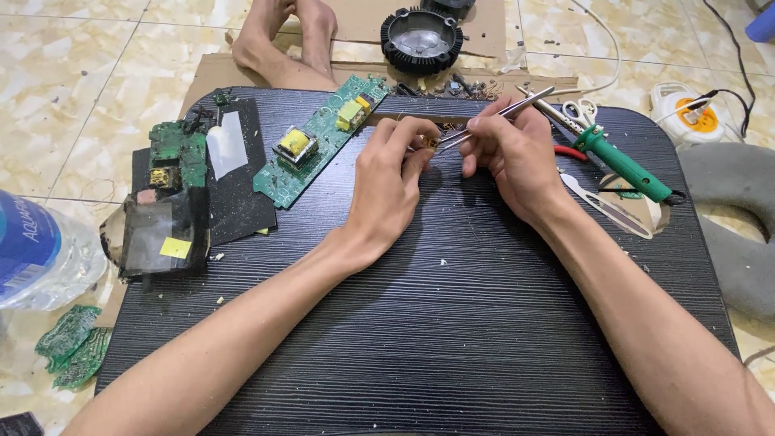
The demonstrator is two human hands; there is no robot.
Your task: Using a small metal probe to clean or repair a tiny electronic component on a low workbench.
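Note:
My left hand (pixel 393 173) pinches a tiny electronic part (pixel 430 143) between thumb and fingers, above the far middle of a dark ribbed table (pixel 452 323). Across from it, my right hand (pixel 508 149) grips metal tweezers (pixel 500 117) whose tips meet that small part. A long green circuit board (pixel 319 137) with yellow transformers lies just left of my left hand.
A smaller green board (pixel 178 153) and black plastic pieces (pixel 165 234) lie at the table's left. A green-handled soldering iron (pixel 622 161), scissors (pixel 580 111) and a knife (pixel 605 206) sit right. A water bottle (pixel 36 254), bare feet (pixel 286 36) and a black round heatsink (pixel 421 39) are on the floor.

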